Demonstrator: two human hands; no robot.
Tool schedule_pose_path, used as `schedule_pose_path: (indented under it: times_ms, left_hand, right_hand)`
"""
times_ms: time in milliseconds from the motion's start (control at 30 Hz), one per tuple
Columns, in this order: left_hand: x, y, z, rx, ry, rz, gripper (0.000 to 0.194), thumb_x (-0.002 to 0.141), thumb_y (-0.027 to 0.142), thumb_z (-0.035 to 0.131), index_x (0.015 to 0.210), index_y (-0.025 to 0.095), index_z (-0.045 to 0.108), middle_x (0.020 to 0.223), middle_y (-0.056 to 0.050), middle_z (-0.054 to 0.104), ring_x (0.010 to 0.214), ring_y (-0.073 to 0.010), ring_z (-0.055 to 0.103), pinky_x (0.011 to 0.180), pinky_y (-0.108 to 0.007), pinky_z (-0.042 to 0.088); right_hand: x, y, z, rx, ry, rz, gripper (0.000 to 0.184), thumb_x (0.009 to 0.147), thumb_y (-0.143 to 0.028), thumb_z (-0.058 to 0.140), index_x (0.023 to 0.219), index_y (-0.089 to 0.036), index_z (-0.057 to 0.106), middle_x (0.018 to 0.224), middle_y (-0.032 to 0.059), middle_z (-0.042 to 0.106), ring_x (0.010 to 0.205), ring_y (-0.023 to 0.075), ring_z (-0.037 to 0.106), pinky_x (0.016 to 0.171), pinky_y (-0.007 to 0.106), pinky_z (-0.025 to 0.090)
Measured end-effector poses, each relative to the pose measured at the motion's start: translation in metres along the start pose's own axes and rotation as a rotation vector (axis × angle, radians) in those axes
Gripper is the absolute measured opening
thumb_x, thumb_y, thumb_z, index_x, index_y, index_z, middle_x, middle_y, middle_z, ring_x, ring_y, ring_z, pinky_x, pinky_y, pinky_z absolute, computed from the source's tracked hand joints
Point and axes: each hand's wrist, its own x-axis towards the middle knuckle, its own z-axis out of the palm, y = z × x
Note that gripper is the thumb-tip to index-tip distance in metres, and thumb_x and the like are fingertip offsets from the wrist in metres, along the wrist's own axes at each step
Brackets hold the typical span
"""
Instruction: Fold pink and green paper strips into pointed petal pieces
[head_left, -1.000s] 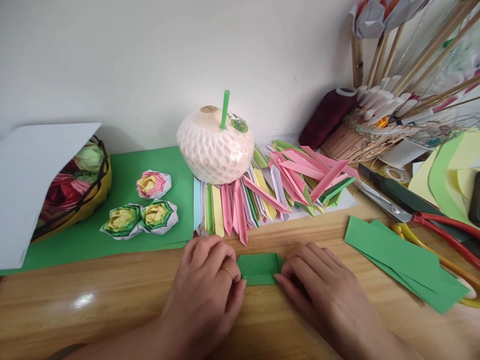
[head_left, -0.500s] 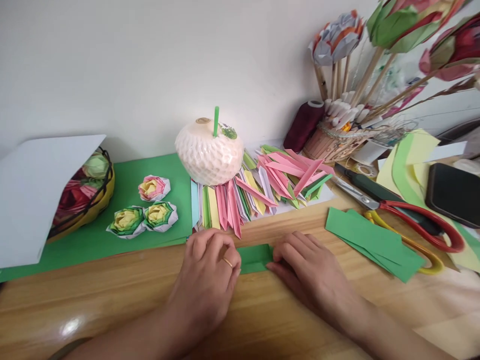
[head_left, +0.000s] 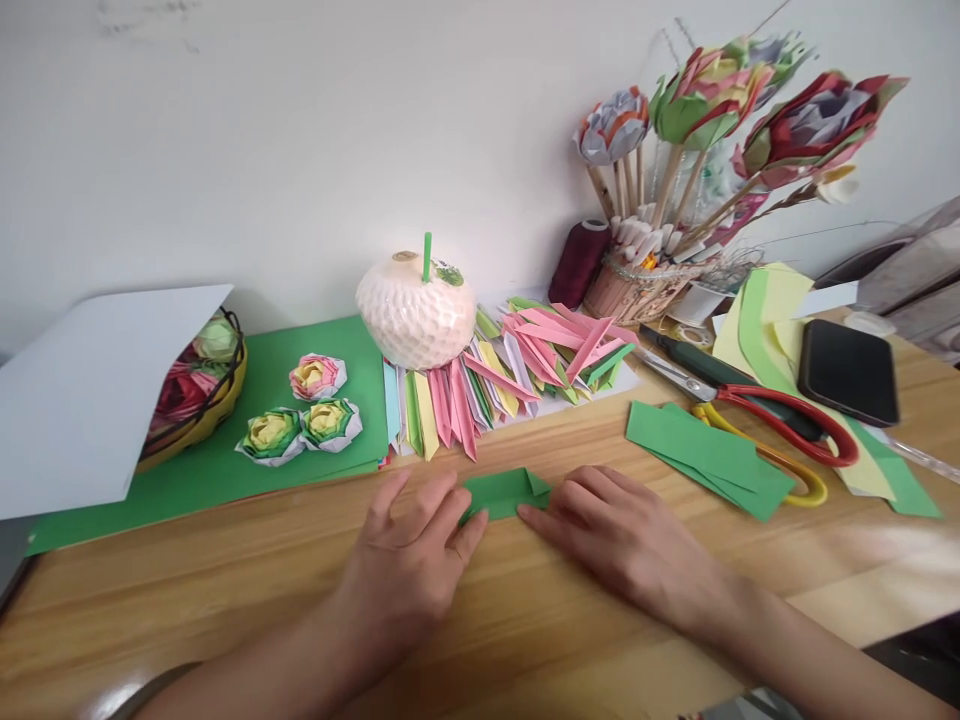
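A small green paper strip [head_left: 496, 492] lies on the wooden table between my hands, a lengthwise crease along it and its far right corner folded over into a slanted flap. My left hand [head_left: 416, 545] pinches the strip's left end between thumb and forefinger, the other fingers loosely spread. At the other end, the curled fingers of my right hand [head_left: 626, 530] hold the folded corner, with the thumb at the near edge. Just beyond the strip is a pile of folded paper pieces [head_left: 540, 350] in pink, green, yellow and white.
Cut green strips [head_left: 694, 450] lie right, beside red-handled scissors [head_left: 795, 405] and a black phone [head_left: 847, 370]. A white textured pot [head_left: 416, 315] stands behind. Left are three paper flowers [head_left: 319, 375] on green sheets [head_left: 262, 345] and a basket [head_left: 225, 410] under white paper.
The strip's right end now shows a corner folded over into a slanted flap. My left fingers have spread somewhat. The camera view has shifted, bringing more of the right side into sight.
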Motion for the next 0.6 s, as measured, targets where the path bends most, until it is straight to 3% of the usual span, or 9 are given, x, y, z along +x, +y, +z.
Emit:
schedule_pose_path:
  times_ms: [333,600]
  left_hand:
    - [0.000,-0.012,-0.013,-0.053,-0.096,0.152,0.038,0.099,0.010,0.028,0.091,0.014,0.065,0.081,-0.002,0.067,0.094,-0.0186,0.055,0.090,-0.039,0.030]
    - [0.002,-0.015,-0.018,-0.037,-0.165,0.190,0.036,0.097,0.009,0.031,0.085,0.014,0.065,0.077,-0.003,0.064,0.088,-0.0191,0.054,0.082,-0.039,0.034]
  right_hand:
    - [-0.004,0.001,0.003,0.067,0.017,0.058,0.034,0.096,-0.014,0.030,0.115,-0.016,0.058,0.080,0.0064,0.055,0.075,0.0187,0.048,0.071,0.035,0.049]
    - [-0.003,0.003,0.004,0.097,0.046,0.090,0.036,0.089,-0.006,0.035,0.112,-0.017,0.060,0.082,0.0071,0.053,0.076,0.0192,0.048,0.060,0.030,0.045]
